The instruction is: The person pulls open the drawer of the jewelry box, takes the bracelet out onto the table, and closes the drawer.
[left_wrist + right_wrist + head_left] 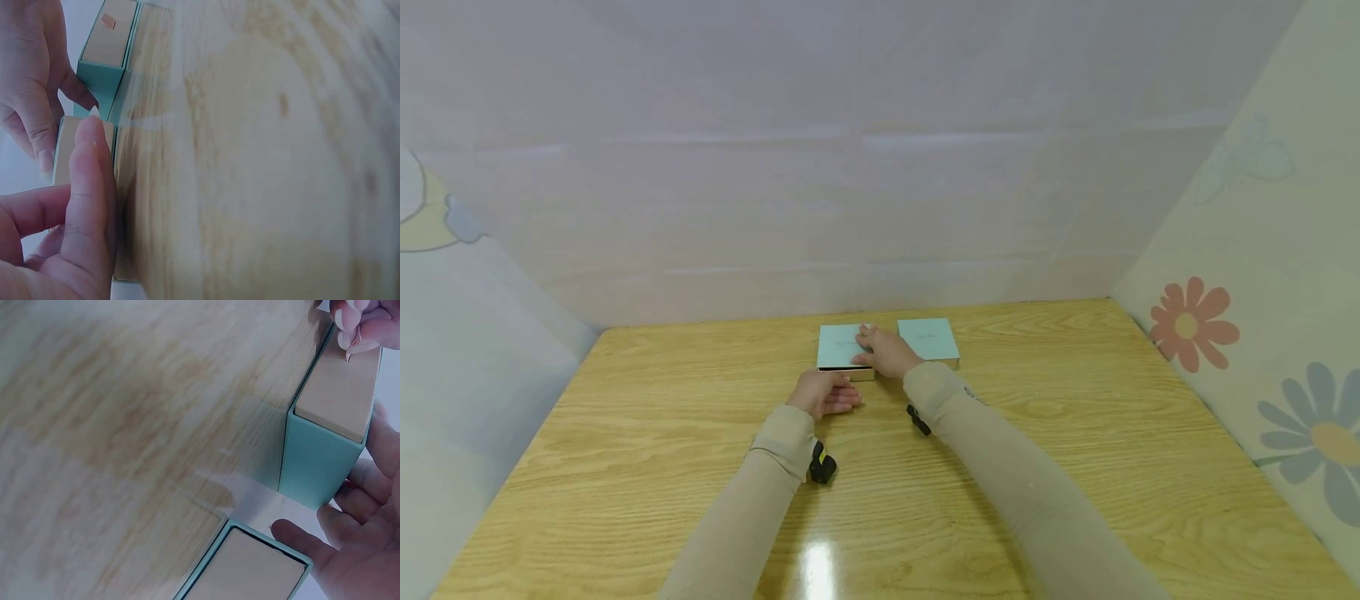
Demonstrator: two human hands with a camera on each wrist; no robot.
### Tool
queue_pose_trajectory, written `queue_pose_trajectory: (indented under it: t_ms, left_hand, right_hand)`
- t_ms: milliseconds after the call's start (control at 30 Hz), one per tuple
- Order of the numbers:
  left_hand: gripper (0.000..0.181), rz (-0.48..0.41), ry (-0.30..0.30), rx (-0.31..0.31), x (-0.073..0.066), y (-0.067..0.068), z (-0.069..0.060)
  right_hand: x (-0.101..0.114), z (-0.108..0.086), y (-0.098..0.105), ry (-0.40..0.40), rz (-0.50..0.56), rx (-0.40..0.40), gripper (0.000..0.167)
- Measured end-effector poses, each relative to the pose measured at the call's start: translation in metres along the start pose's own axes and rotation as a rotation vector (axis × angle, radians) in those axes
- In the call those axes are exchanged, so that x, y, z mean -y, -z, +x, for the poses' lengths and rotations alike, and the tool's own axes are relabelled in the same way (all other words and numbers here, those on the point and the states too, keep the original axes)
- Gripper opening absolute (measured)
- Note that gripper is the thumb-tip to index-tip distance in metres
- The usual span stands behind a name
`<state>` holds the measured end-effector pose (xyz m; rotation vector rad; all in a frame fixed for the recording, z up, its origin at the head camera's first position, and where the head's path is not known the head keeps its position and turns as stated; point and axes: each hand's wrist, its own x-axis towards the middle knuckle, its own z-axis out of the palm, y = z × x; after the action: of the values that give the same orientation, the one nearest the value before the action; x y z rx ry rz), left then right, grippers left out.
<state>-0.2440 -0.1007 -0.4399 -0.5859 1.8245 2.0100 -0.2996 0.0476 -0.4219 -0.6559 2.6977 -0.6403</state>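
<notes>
A mint-topped drawer box [837, 342] with a cream front stands near the back of the table. In front of it my left hand [827, 393] pinches a small ribbon pull tab [354, 350] on the cream drawer front [337, 394] between thumb and finger. My right hand [889, 354] rests over the right part of this box, its thumb on the top and other fingers by the right side. A dark gap shows between the mint top and the drawer front. Beside it on the right is a second mint drawer box [928, 337], untouched, with a similar pull tab [109, 21].
Both boxes stand on a wood-grain table [662, 433], close to the pale back wall [850, 208]. A printed side wall with flowers [1186, 325] borders the table on the right. Dark wrist cameras [822, 463] are strapped to both wrists.
</notes>
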Motion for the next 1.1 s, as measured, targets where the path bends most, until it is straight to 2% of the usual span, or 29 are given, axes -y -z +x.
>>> queue_pose_trajectory:
  t_ms: [1100]
  left_hand:
    - [0.023,0.012,-0.002,0.008,0.0023,0.0026,-0.0080]
  right_hand:
    - [-0.0027,0.0050,-0.0010,0.005,-0.012,0.017,0.061]
